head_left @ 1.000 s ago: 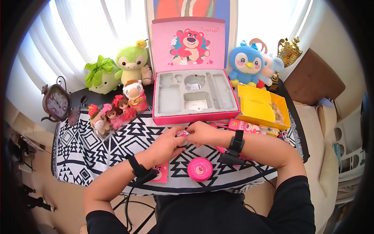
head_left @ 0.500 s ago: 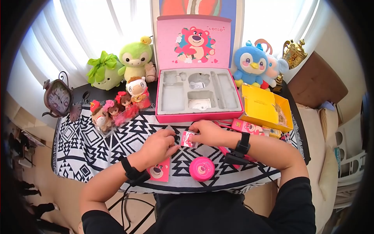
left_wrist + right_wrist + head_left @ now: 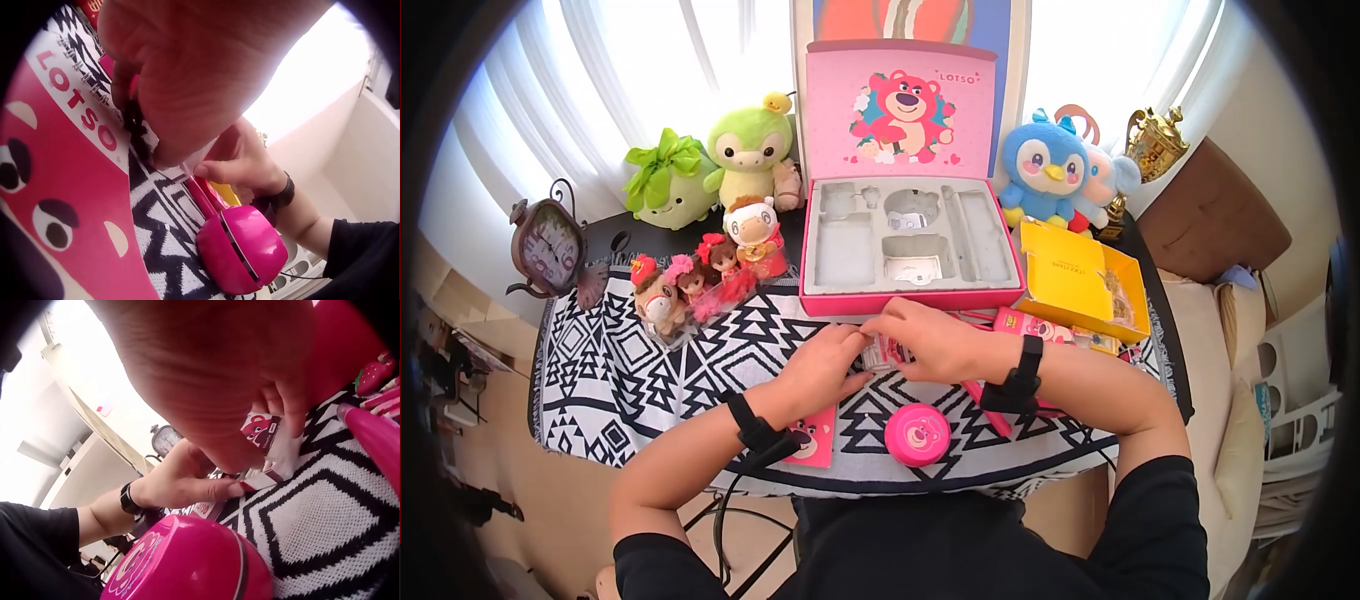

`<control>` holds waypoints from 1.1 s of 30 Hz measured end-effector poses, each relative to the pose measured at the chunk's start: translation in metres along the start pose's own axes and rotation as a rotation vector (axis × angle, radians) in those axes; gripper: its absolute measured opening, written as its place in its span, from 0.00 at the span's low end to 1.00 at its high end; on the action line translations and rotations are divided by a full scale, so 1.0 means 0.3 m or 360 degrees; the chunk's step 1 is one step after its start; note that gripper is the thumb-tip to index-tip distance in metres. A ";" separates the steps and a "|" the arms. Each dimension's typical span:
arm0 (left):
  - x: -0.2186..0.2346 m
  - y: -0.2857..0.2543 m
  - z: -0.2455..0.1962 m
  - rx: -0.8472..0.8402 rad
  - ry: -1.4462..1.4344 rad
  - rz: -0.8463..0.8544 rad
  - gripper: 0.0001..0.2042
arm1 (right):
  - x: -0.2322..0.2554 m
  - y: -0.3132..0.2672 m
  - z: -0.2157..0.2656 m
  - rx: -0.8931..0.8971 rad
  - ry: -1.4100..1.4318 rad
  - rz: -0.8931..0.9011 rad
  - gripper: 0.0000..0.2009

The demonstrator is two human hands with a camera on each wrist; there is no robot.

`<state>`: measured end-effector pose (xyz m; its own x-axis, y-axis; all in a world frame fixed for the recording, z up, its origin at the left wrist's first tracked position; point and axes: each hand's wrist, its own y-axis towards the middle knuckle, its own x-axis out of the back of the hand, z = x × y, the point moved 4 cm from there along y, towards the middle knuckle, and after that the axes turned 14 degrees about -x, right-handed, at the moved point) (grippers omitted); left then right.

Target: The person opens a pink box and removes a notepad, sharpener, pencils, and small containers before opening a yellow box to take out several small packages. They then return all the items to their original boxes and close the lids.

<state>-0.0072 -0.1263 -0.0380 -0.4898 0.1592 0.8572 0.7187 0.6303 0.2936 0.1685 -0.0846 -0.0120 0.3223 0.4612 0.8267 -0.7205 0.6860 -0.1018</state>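
A small white box (image 3: 887, 352) printed with a pink bear lies between both hands, low over the patterned cloth. In the right wrist view the bear print on this box (image 3: 257, 430) and its pale wrapped end show beneath the fingers. My right hand (image 3: 930, 340) pinches it from the right and above. My left hand (image 3: 820, 372) holds its near left end, with the thumb (image 3: 219, 489) along the edge. A round pink case (image 3: 918, 435) with a bear face stands in front of them. Partly under the left wrist is a pink LOTSO spiral notebook (image 3: 81, 181).
Behind the hands stands an open pink gift box (image 3: 910, 300) with a grey moulded insert. A yellow box (image 3: 1135, 290) and a pink bear-print pack (image 3: 1025, 325) lie to the right. Dolls (image 3: 700, 285) and plush toys (image 3: 750, 150) stand left, beside a clock (image 3: 550, 245).
Half a second ago the left hand was apart from the small box while the right held it up, print showing. Now the left hand has come back to it, and both hands cover most of it.
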 end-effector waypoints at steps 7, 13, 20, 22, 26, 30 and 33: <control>0.000 -0.015 -0.007 0.0006 0.0056 -0.0048 0.16 | 0.083 -0.055 -0.002 0.0004 -0.0165 -0.0240 0.16; -0.005 0.003 -0.003 0.0049 0.0107 -0.0161 0.11 | 0.029 -0.028 0.026 0.0191 -0.0960 -0.0215 0.05; -0.011 0.031 -0.046 0.0079 0.0329 -0.0016 0.09 | -0.076 0.060 0.004 0.0262 -0.0891 -0.0006 0.05; -0.027 0.031 -0.040 0.0113 0.0288 0.0006 0.09 | -0.091 0.069 0.009 0.0280 -0.0974 0.0084 0.05; -0.024 0.038 -0.041 0.0120 0.0288 0.0014 0.07 | -0.074 0.058 0.009 -0.0022 -0.0667 -0.0098 0.04; -0.026 0.046 -0.033 0.0213 0.0220 0.0030 0.08 | -0.063 0.073 0.028 -0.0198 -0.0644 -0.0024 0.05; -0.025 0.049 -0.024 0.0266 0.0108 0.0018 0.10 | -0.064 0.078 0.022 -0.0275 -0.0455 -0.0053 0.06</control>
<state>0.0107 -0.1237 -0.0369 -0.4437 0.1192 0.8882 0.6294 0.7470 0.2141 0.1413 -0.0812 -0.0265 0.1411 0.2769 0.9505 -0.5899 0.7945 -0.1439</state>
